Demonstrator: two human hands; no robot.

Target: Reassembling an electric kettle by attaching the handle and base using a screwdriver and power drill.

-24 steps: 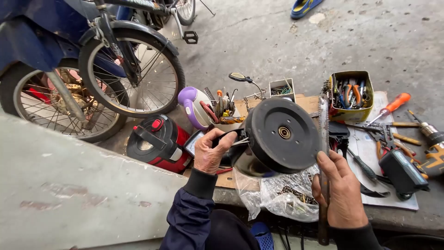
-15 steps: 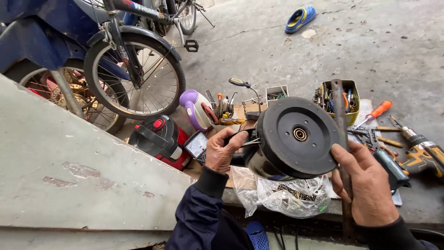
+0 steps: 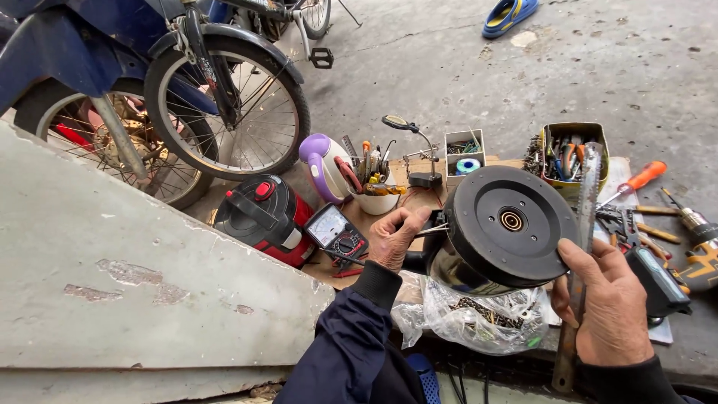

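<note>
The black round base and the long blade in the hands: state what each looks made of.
Black round base: matte black, probably moulded plastic, with even ridges and a coppery metal ring at the centre; the body under it looks like polished steel.
Long blade: dull grey metal with worn, brownish patches, held in the right hand.

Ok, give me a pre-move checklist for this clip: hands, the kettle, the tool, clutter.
1. Left hand on the steel electric kettle with round black base, handle side: ok, grip closed there.
2. Right hand steadying the base rim: ok, fingers on the edge.
3. Long rusty metal file in the right hand: ok, held upright beside the base.
4. Base centre contact visible: ok, faces the camera.
5. Screws in or out of the base: cannot tell.
6. Black multimeter with yellow dial apart from the kettle: ok.
</note>
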